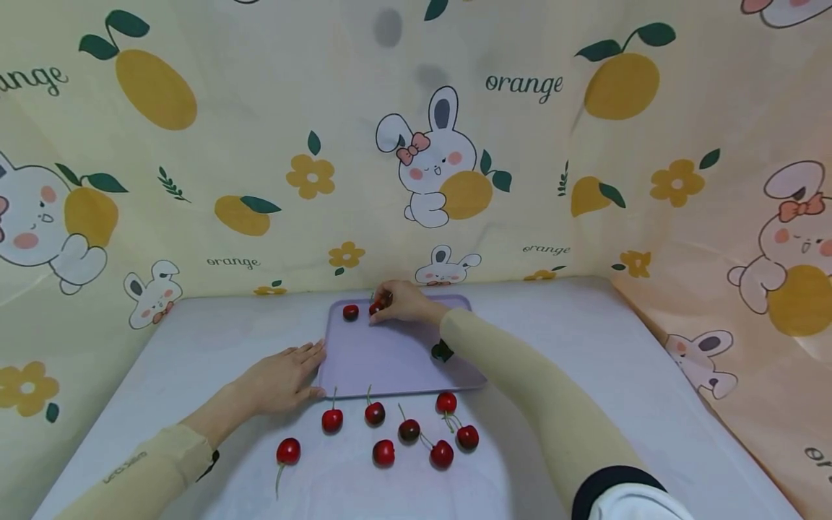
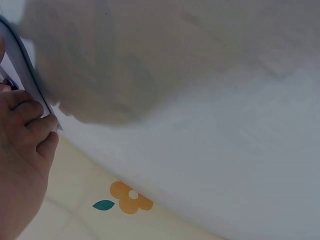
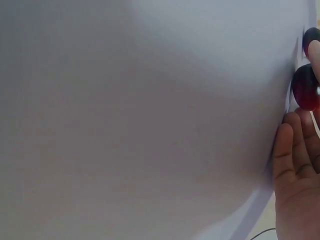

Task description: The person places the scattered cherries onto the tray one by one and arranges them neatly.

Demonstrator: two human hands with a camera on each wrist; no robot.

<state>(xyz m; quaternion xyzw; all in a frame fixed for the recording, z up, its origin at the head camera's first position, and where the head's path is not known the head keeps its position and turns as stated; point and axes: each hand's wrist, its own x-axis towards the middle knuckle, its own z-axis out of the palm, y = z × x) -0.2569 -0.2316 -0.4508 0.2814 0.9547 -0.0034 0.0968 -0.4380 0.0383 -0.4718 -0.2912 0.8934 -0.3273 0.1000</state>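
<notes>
A lilac tray (image 1: pixel 390 361) lies on the white table. My left hand (image 1: pixel 286 375) rests against its left edge, fingers extended along the rim and thumb near the front corner; the left wrist view shows this hand (image 2: pixel 25 125) at the rim too. Over the tray's back part, my right hand (image 1: pixel 409 302) pinches a red cherry (image 1: pixel 375 308) between thumb and fingers, partly hiding it. In the right wrist view that cherry (image 3: pixel 304 87) is dark red beside the fingers. Another cherry (image 1: pixel 350 313) sits on the tray just left of it.
Several cherries with stems lie on the table in front of the tray, among them one by the left forearm (image 1: pixel 288 451) and one near the tray's front edge (image 1: pixel 445 403). A patterned cloth (image 1: pixel 312 238) hangs behind the table.
</notes>
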